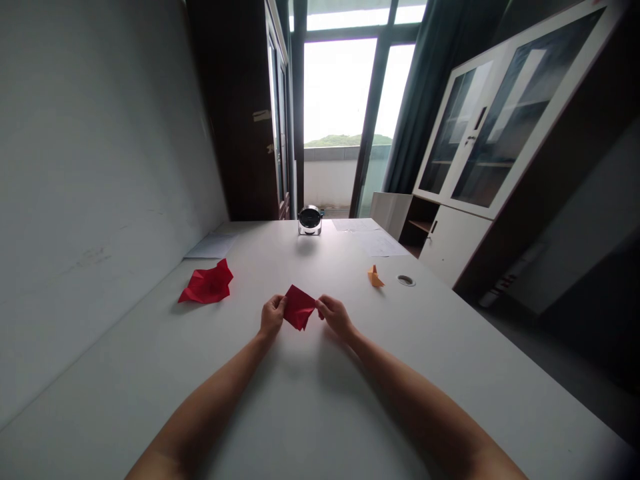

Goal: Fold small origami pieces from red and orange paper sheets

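A folded red paper point(299, 307) is held just above the white table point(310, 400), between both hands. My left hand point(273, 316) pinches its left corner with closed fingers. My right hand point(335, 315) pinches its right corner in the same way. The paper is creased into a small diamond-like shape with its lower tip pointing down toward the table.
A crumpled red paper point(207, 283) lies at the left. A small orange folded paper figure point(375, 276) sits at the right, beside a round cable hole point(406, 281). A glass jar point(310, 221) and white sheets point(213, 247) lie at the far end. Cabinets stand to the right.
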Action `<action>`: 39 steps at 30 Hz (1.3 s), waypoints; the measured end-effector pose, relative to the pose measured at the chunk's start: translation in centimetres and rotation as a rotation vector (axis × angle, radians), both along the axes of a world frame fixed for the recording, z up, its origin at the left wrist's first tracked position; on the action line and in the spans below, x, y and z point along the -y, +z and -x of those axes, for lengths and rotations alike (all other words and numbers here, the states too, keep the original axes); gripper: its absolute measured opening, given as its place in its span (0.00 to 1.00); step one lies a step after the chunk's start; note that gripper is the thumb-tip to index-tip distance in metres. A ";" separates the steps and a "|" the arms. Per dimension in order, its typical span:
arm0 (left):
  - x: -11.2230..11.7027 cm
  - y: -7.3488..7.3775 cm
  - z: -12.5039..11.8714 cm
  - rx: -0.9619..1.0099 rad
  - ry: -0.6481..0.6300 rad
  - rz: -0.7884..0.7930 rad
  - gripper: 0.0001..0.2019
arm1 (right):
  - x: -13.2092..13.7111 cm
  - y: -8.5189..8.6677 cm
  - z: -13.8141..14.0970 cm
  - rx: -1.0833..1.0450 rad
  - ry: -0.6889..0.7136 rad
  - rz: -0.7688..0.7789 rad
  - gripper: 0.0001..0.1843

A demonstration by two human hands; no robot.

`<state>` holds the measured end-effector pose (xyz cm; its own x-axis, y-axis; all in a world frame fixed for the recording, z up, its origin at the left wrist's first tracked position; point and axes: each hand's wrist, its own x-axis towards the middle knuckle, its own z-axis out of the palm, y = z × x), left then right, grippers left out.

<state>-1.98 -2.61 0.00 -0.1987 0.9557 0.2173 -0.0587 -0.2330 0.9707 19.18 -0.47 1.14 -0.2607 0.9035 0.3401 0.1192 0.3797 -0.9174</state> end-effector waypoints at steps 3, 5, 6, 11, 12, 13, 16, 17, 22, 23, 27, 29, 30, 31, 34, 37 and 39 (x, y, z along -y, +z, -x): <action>-0.1 -0.1 0.1 -0.022 0.025 -0.004 0.19 | 0.0 0.0 0.0 -0.047 0.002 -0.002 0.16; -0.1 -0.1 0.2 -0.028 0.040 -0.004 0.19 | -0.1 0.0 0.1 -0.102 0.009 0.003 0.13; -0.1 -0.1 0.2 -0.028 0.044 -0.003 0.19 | -0.1 0.0 0.2 -0.130 0.010 0.004 0.12; -0.1 -0.1 0.3 -0.039 0.030 0.008 0.19 | -0.3 -0.2 0.3 -0.151 0.008 -0.032 0.13; -0.1 -0.2 0.3 -0.043 0.031 0.010 0.19 | -0.3 -0.3 0.4 -0.132 0.011 -0.042 0.13; -0.2 -0.2 0.3 -0.048 0.033 0.012 0.19 | -0.3 -0.3 0.4 -0.114 0.014 -0.051 0.14; -0.2 -0.2 0.3 -0.079 0.030 0.020 0.18 | -0.3 -0.4 0.4 -0.081 0.019 -0.063 0.13; -0.2 -0.2 0.3 -0.095 0.022 0.024 0.17 | -0.2 -0.3 0.4 -0.073 0.019 -0.067 0.13; -0.1 -0.1 0.2 -0.176 -0.037 0.031 0.17 | 0.3 0.5 0.5 -0.044 0.061 -0.120 0.13; 0.0 -0.1 0.2 -0.184 -0.044 0.029 0.17 | 0.5 0.7 0.6 -0.033 0.072 -0.135 0.13; 0.2 0.2 0.0 -0.175 -0.058 0.041 0.16 | 0.9 1.1 0.7 0.037 0.101 -0.150 0.12; 0.3 0.4 0.0 -0.140 -0.075 0.059 0.16 | 0.9 1.0 0.7 0.056 0.083 -0.128 0.13; 0.3 0.5 -0.1 -0.114 -0.084 0.070 0.17 | 0.8 0.9 0.6 0.062 0.067 -0.115 0.13; 0.4 0.6 -0.1 -0.085 -0.091 0.079 0.17 | 0.6 0.7 0.6 0.066 0.049 -0.102 0.14; 0.5 0.9 -0.3 -0.018 -0.127 0.075 0.20 | 0.2 0.4 0.3 0.048 0.005 -0.074 0.16; 0.7 1.1 -0.5 -0.008 -0.201 0.042 0.22 | 0.0 0.3 0.2 0.006 -0.036 -0.056 0.19; 0.9 1.2 -0.7 -0.024 -0.249 0.032 0.23 | 0.0 0.4 0.1 -0.015 -0.053 -0.041 0.20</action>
